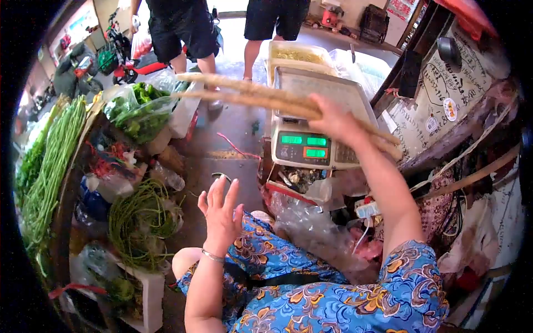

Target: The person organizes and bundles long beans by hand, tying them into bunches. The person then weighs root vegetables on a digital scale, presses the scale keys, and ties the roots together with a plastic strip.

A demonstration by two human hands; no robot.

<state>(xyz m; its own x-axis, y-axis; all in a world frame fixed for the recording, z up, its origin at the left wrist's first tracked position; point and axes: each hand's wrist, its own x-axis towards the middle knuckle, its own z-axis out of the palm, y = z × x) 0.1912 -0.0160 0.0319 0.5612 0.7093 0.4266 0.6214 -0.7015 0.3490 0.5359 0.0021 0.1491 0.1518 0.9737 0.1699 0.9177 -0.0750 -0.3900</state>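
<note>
Two or so long, thin tan roots or sticks (250, 95) are gripped in my right hand (336, 119), blurred by motion. They stretch left over the walkway and right across a digital scale (302, 156) with green lit numbers and a metal tray (319, 86). Whether they touch the tray is unclear. My left hand (220, 201) is raised over my lap with its fingers apart, holding nothing. A bracelet circles that wrist.
Long green beans (53, 166) and bagged leafy greens (141, 108) lie at left, above coiled green stems (143, 216). Two people in black shorts (180, 30) (276, 19) stand ahead. Clear plastic bags (311, 227) hang below the scale. A white tub (300, 54) sits behind it.
</note>
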